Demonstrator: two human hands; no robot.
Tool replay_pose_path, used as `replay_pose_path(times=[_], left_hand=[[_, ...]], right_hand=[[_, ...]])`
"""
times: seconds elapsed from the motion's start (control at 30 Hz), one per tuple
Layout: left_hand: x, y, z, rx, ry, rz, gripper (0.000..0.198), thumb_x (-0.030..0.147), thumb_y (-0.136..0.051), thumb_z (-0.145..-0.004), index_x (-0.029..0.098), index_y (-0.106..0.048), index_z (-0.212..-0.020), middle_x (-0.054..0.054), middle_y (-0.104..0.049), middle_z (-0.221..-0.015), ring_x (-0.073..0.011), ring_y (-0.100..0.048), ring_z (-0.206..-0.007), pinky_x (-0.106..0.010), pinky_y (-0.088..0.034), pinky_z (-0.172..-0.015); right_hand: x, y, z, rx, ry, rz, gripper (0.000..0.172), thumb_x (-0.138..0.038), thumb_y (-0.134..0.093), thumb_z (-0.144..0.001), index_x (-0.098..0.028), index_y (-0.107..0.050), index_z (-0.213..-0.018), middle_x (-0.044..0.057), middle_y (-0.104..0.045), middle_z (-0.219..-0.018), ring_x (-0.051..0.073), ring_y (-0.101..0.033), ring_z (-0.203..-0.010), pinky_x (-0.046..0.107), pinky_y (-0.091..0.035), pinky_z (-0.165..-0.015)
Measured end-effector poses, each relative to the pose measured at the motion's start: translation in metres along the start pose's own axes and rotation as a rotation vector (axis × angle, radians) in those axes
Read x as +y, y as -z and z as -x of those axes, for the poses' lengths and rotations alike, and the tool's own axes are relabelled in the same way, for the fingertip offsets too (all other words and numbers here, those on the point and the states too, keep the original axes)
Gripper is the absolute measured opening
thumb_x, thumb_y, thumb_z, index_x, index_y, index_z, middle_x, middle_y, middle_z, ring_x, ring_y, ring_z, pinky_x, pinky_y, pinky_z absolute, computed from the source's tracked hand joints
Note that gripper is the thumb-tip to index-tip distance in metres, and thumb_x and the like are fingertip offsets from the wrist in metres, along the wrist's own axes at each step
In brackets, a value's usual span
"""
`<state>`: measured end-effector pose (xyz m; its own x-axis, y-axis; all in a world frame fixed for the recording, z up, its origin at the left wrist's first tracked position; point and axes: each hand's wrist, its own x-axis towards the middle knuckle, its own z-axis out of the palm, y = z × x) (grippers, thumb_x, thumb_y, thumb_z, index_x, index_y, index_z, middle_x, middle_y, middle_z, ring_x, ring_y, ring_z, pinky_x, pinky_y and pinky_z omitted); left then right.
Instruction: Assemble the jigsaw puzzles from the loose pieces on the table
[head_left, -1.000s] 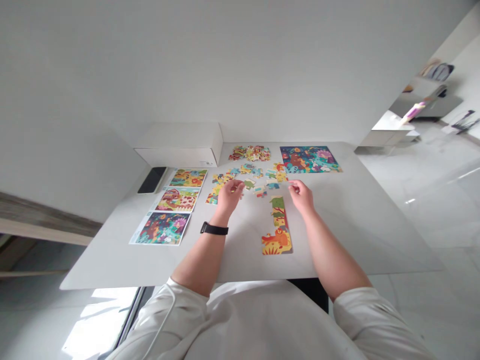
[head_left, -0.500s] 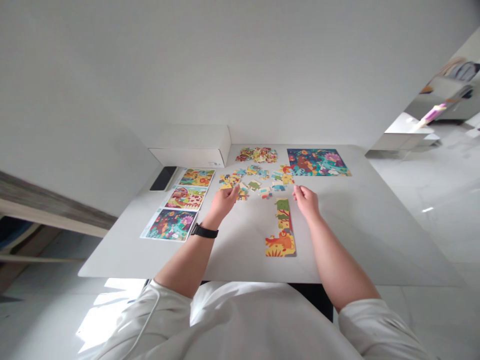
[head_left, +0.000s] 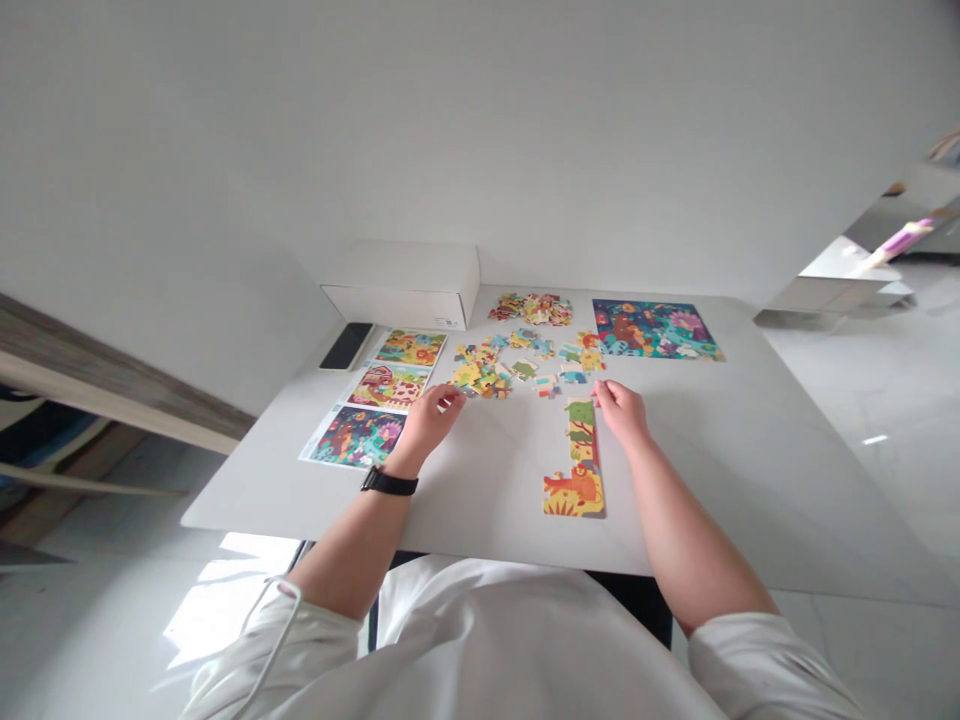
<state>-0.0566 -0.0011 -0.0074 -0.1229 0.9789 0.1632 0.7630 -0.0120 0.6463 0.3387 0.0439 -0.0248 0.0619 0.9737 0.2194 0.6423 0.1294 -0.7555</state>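
Observation:
My left hand [head_left: 433, 422], a dark band on its wrist, is at the near left edge of a loose heap of yellow puzzle pieces [head_left: 484, 375]. Its fingers are slightly apart, and I see nothing between them. My right hand [head_left: 622, 410] is closed in a pinch beside the top of a joined puzzle section [head_left: 582, 440]; whatever its fingertips hold, if anything, is too small to make out. That L-shaped section shows green trees above an orange lion. Several loose pieces, including a green one [head_left: 523, 370] and a blue one [head_left: 574, 374], lie beyond it.
An assembled dark-blue puzzle [head_left: 656, 330] lies at the back right. Behind the loose pieces is a reddish pile of pieces [head_left: 536, 308]. A white box [head_left: 397, 285], a phone [head_left: 346, 346] and a sheet with three pictures [head_left: 364, 435] occupy the left side of the table [head_left: 480, 490].
My left hand has drawn back toward me and its fingers have loosened. My right hand stays pinched near the joined section. The whole view has shifted a little.

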Motion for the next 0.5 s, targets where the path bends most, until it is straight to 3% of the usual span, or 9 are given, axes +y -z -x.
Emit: replay_pose_path(times=[0.1, 0.23, 0.5], left_hand=[[-0.005, -0.003, -0.004, 0.013, -0.102, -0.034, 0.033, 0.043, -0.063, -0.094, 0.024, -0.076, -0.117, -0.010, -0.076, -0.122, -0.0259, -0.073, -0.109, -0.038, -0.057, -0.101], [-0.002, -0.006, -0.011, -0.021, -0.213, -0.167, 0.040, 0.038, -0.062, -0.097, 0.024, -0.075, -0.132, -0.012, -0.073, -0.135, -0.0307, -0.068, -0.129, -0.047, -0.050, -0.119], [0.017, -0.021, -0.026, -0.148, -0.292, -0.372, 0.044, 0.039, -0.063, -0.098, 0.027, -0.074, -0.139, -0.012, -0.068, -0.145, -0.0342, -0.063, -0.134, -0.049, -0.047, -0.121]], right_hand=[[0.001, -0.001, 0.000, -0.019, 0.006, 0.008, 0.054, -0.069, -0.046, -0.101, -0.026, -0.073, -0.082, 0.004, -0.076, -0.072, 0.022, -0.069, -0.070, 0.030, -0.047, -0.067], [0.002, -0.002, 0.000, -0.021, 0.008, 0.015, 0.050, -0.064, -0.048, -0.101, -0.026, -0.074, -0.084, 0.003, -0.076, -0.074, 0.021, -0.069, -0.070, 0.030, -0.047, -0.067], [0.004, -0.002, -0.003, 0.004, -0.038, -0.007, 0.040, -0.058, -0.053, -0.098, -0.027, -0.077, -0.092, 0.003, -0.078, -0.077, 0.024, -0.073, -0.078, 0.031, -0.051, -0.073]])
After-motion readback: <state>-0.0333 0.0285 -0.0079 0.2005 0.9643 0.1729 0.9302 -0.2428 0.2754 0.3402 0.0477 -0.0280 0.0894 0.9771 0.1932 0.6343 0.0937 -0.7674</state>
